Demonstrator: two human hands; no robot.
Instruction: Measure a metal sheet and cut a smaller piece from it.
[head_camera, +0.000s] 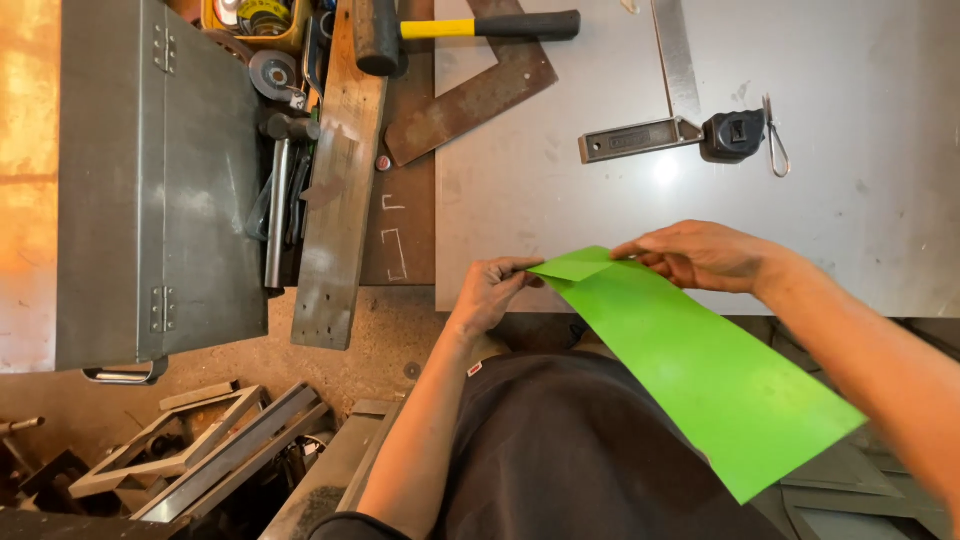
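Hammer (440, 30) head is getting cut off by the top edge. Yellow tray (255, 20) contents are reading too small to identify, possibly discs. Right forearm is running out past the right edge.

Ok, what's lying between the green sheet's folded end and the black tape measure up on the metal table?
Nothing: in the head view, the stretch of grey metal table between the green sheet and the tape measure is bare. Left hand and right hand pinch the fold.

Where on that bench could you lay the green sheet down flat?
The grey metal sheet lies bare between the hands and the square and black tape measure, also right of the metal clip. The left strip, around the hammer and grinding discs, is crowded.
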